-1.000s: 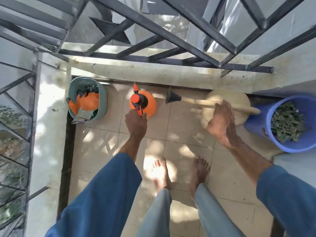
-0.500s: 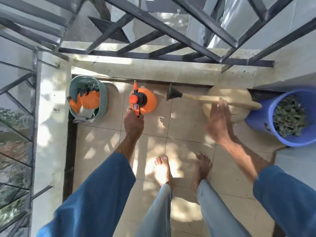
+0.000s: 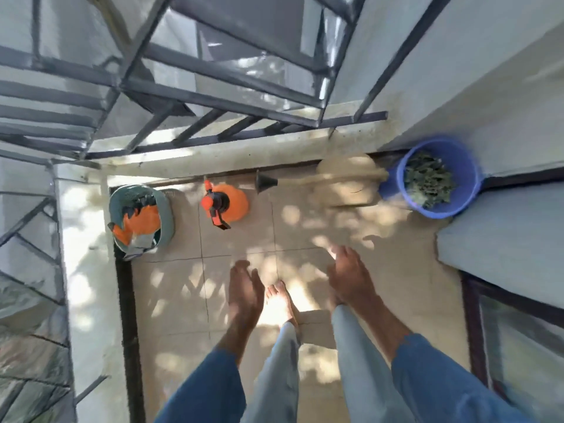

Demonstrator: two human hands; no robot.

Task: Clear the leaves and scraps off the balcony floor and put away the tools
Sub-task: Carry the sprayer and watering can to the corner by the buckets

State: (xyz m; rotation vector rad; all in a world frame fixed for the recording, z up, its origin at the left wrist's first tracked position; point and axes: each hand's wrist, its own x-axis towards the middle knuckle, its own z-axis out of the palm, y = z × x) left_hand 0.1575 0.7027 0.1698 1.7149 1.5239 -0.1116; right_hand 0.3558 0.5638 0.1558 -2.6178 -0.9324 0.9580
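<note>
head view: we are listing both hands empty, left hand (image 3: 245,290) and right hand (image 3: 351,277) hanging loose-fingered over the tiles (image 3: 183,300). orange sprayer (image 3: 236,203) is standing at the far edge, between green basket (image 3: 167,209) and dustpan (image 3: 345,184). we are judging it rigid, slippery, possibly heavy with water; its top handle is offering the grip.
</note>
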